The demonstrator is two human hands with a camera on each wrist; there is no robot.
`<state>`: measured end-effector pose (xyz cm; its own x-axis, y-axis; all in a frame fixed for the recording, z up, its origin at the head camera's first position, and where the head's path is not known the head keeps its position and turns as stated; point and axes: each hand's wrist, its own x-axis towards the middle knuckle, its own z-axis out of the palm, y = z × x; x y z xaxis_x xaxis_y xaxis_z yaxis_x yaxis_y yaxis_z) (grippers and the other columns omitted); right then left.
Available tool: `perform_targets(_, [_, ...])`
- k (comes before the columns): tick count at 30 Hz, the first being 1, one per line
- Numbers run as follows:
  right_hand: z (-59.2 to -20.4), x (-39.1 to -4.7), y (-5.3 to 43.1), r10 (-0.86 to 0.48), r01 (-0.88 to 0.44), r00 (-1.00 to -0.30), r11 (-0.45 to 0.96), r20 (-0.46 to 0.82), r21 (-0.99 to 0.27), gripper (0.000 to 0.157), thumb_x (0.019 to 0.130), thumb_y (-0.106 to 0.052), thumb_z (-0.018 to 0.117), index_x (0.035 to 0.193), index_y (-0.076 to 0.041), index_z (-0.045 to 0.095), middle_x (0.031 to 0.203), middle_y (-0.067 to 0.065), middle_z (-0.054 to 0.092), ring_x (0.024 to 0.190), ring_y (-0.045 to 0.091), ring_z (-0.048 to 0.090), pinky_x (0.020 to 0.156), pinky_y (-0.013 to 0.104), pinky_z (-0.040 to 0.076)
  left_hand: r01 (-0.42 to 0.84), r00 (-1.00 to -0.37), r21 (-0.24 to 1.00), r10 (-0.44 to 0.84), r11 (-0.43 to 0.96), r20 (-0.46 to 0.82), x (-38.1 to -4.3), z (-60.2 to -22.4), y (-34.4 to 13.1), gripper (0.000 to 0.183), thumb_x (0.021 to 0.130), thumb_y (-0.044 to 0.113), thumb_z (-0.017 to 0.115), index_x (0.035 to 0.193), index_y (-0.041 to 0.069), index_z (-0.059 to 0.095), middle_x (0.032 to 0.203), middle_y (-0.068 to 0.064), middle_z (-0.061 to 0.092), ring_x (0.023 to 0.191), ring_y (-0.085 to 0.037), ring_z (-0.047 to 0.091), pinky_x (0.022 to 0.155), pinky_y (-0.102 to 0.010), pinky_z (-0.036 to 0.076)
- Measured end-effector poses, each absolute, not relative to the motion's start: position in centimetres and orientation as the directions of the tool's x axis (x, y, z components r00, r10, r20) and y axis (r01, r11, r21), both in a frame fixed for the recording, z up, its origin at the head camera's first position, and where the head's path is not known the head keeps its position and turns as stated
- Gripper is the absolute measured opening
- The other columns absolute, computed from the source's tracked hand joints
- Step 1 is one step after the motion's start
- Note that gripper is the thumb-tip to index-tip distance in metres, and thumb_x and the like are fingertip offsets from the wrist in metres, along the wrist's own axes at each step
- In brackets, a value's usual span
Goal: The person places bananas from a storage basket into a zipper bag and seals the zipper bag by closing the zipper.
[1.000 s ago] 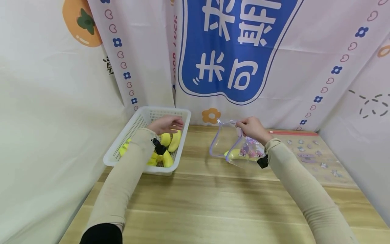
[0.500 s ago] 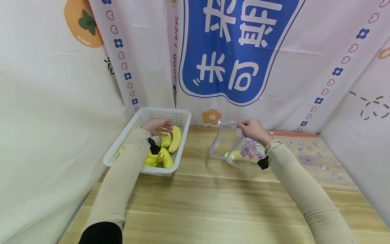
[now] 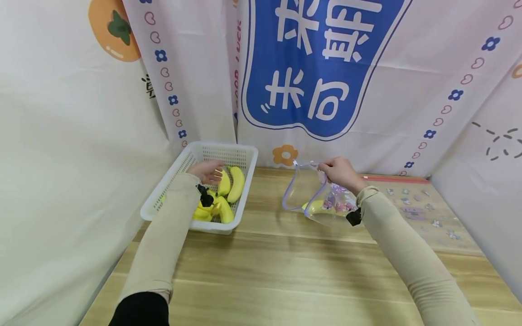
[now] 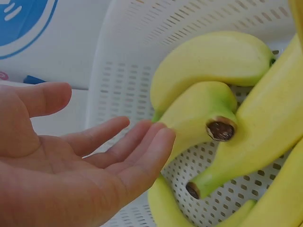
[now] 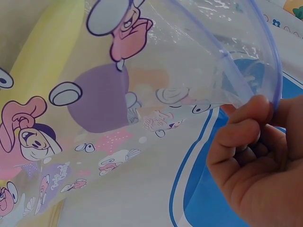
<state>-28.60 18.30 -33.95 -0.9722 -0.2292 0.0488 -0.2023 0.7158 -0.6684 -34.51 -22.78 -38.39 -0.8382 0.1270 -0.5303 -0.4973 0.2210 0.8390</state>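
The fingers of the left hand [image 4: 90, 165] are left loose and slightly bent, palm turned up, with nothing grasped; by the fingertips a stubby banana [image 4: 187, 120] is overlapped in the left wrist view, though whether it is touched cannot be told. Between the thumb and bent fingers of the right hand [image 5: 260, 151], the lilac rim of a bag [image 5: 104, 99] is pinched, and its mouth is spread toward the basket side. Inside the bag, a single banana [image 3: 311, 207] is laid on its side, seen through thin, glossy film on which pink and purple cartoon figures are printed. Around the left hand, smooth, curved yellow bananas [image 3: 236, 184] with brown-tipped, greenish stems are heaped in a white plastic basket [image 3: 232, 156], whose walls and floor are pierced with small slots. The basket's near left part is blocked from sight by the left sleeve [image 3: 157, 244], and the far end of the bag is partly covered by the right hand and its black wrist mount [image 3: 354, 217]. Beyond the bag, a flat, clear printed sheet [image 3: 424, 217] edged with a red strip is crossed at its near side by the right sleeve [image 3: 408, 246]. Everything is borne by a wood-grained table [image 3: 261, 276], backed by a creased, patterned cloth [image 3: 408, 86].
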Motion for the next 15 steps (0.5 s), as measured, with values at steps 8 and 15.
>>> perform_targets(8, [-33.9,-28.6,18.6,-0.228,-0.186,-0.973,0.728,0.023,-0.660,0.034,0.097,-0.023,0.051,0.080,0.001,0.069,0.048,0.001,0.049,0.046,0.013,0.040,0.047,0.028,0.034,-0.552,-0.816,0.802,0.047,0.228,-0.576,-35.8,-40.4,-23.3,0.068,0.099,0.034,0.045,0.147,-0.004,0.017,0.148,-0.027,0.022,0.129,-0.036,0.036,0.098,-0.041,0.043])
perform_targets(15, [-33.8,-28.6,18.5,-0.227,-0.174,-0.974,0.716,0.010,-0.676,0.032,0.097,-0.024,0.051,0.080,-0.004,0.070,0.050,0.001,0.050,0.046,0.014,0.041,0.045,0.027,0.034,-0.609,-0.783,0.772,0.023,0.182,-0.622,-36.2,-40.6,-22.9,0.071,0.099,0.031,0.045,0.149,-0.003,0.008,0.148,-0.028,0.020,0.133,-0.038,0.030,0.102,-0.045,0.039])
